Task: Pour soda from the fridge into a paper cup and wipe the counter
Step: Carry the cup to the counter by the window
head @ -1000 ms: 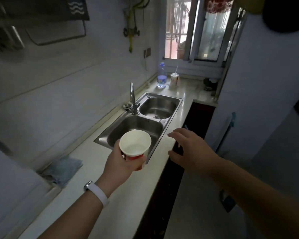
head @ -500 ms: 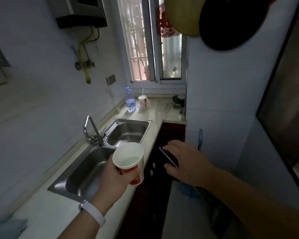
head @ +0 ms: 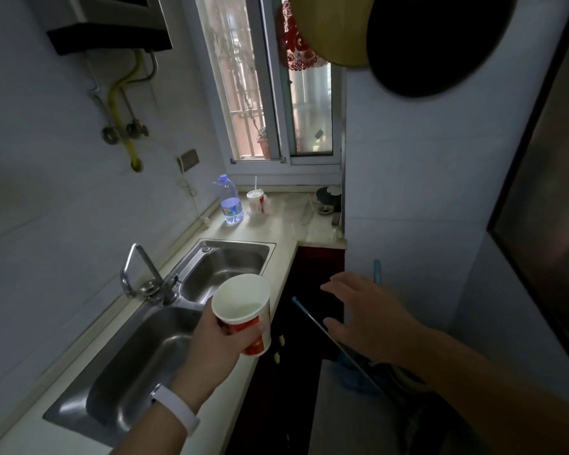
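The left hand grips a tilted paper cup above the near sink, while the right hand hovers open-fingered, holding nothing.

A narrow home kitchen is showing here: a stainless double sink with faucet is sitting in a pale counter beneath a barred window, tiled walls and gas pipes flanking it.

Dim narrow kitchen: pale tiled wall left, barred window far giving only daylight, dark red cabinets below table, grey floor near right.
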Tool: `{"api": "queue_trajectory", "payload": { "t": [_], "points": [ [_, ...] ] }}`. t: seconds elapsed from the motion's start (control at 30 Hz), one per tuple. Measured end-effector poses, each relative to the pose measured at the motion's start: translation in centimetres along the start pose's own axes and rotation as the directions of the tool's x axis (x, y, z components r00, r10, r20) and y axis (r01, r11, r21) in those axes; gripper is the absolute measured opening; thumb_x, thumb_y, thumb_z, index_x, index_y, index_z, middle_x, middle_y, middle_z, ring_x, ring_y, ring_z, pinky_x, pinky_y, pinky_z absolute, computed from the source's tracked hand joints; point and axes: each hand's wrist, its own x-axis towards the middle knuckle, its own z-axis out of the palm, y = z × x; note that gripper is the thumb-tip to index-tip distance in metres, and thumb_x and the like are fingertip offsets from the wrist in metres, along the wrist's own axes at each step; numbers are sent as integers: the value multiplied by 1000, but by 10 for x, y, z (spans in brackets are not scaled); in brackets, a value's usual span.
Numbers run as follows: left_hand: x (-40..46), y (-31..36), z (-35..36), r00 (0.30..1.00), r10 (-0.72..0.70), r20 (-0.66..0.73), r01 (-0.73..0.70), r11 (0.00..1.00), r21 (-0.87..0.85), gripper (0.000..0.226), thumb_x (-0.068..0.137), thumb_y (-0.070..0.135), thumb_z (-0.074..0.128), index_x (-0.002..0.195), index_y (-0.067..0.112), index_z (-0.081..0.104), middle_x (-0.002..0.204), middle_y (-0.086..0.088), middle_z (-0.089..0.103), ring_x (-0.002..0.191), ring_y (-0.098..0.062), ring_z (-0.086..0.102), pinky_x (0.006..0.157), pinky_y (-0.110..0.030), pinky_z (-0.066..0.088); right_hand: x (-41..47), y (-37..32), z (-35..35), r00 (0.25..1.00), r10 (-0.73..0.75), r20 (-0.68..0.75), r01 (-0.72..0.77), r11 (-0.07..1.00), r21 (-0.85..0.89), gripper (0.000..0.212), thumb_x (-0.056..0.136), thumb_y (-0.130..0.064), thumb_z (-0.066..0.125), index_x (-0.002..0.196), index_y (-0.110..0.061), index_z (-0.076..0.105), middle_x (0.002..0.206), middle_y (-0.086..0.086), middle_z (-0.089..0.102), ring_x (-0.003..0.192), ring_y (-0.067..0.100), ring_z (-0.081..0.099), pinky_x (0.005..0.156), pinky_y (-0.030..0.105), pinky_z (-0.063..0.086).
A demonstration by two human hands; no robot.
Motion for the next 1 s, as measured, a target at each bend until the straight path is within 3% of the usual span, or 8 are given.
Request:
{"api": "queue_trajectory", "payload": {
  "t": [0.17,0.33,0.47,0.57,0.63,0.77,0.9,1.0],
  "points": [
    [72,-16,5,999,50,5,-50,999,10,75,64,10,90,127,25,51,115,6,66,104,-8,62,79,-22,52,55,21,6,999,30,24,-29,999,-36,60,93,-52,49,146,-32,32,150,-12,29,135,12,29,108,30,26],
    [152,-30,-3,997,77,1,-77,997,4,69,63,8,90,115,35,52,109,12,66,95,8,62,74,-14,50,133,30,19,998,46,53,-42,997,-65,61,91,-52,51,146,-31,34,150,-11,30,136,14,31,105,28,28],
    [207,-40,-18,998,67,-11,-67,998,-1,77,48,40,88,118,33,56,106,18,69,96,0,65,80,-22,52,192,31,26,998,40,49,-36,996,-85,59,90,-51,53,144,-31,38,148,-9,34,134,17,34,106,30,31],
    [242,-48,-29,997,69,-21,-69,998,13,70,53,29,92,113,33,55,102,24,68,93,6,64,78,-22,51,228,33,32,997,31,65,-25,997,-78,59,89,-52,53,142,-29,40,146,-7,37,130,19,38,105,32,35],
    [261,-54,-34,997,63,-42,-62,998,12,70,55,25,92,114,30,56,101,13,71,92,4,65,82,-28,53,248,35,36,997,20,73,-14,997,-82,61,88,-54,50,142,-29,40,146,-6,37,129,19,40,105,34,36],
    [288,-60,-42,997,57,-55,-55,998,32,68,63,8,90,114,31,51,102,11,66,86,15,60,71,-7,46,285,35,43,995,-7,95,15,997,-79,61,89,-56,50,144,-32,36,148,-9,34,131,16,37,107,35,35],
    [322,-69,-53,998,23,-53,-22,1000,20,77,50,36,90,118,25,57,107,4,71,98,-6,67,86,-32,53,327,43,47,995,-50,90,57,996,-70,61,89,-53,52,144,-30,37,148,-7,36,132,16,38,106,34,37],
    [351,-78,-52,997,-4,-79,6,1000,31,79,49,39,90,119,23,57,109,2,71,103,-16,67,93,-46,53,360,57,57,991,-74,110,82,994,-74,62,88,-55,52,143,-32,37,147,-8,36,131,15,39,105,34,39]
  ]
}}
